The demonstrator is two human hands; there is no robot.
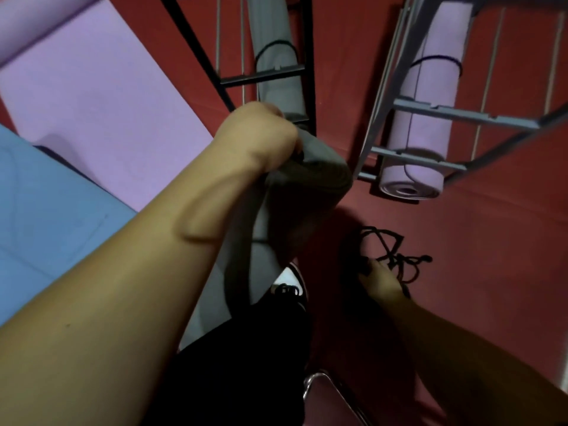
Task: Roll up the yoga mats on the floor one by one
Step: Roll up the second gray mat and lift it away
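Note:
My left hand (259, 133) grips the top end of a rolled grey yoga mat (307, 192) that stands nearly upright in front of my legs. Low on the red floor, my right hand (379, 279) pinches a tangle of black elastic cords (390, 250). A flat purple mat (101, 96) lies unrolled at the upper left, and a flat blue mat (46, 210) lies beside it at the left. A rolled purple mat (430, 99) tied with a dark cord sits in a grey rack. Another rolled grey mat (276, 50) with a cord sits in a black rack.
The black metal rack (264, 76) and the grey metal rack (461, 116) stand on the red floor (491, 241) ahead of me. My dark trousers and a shoe (289, 287) are below the held mat. A chrome tube frame (325, 385) shows at the bottom centre.

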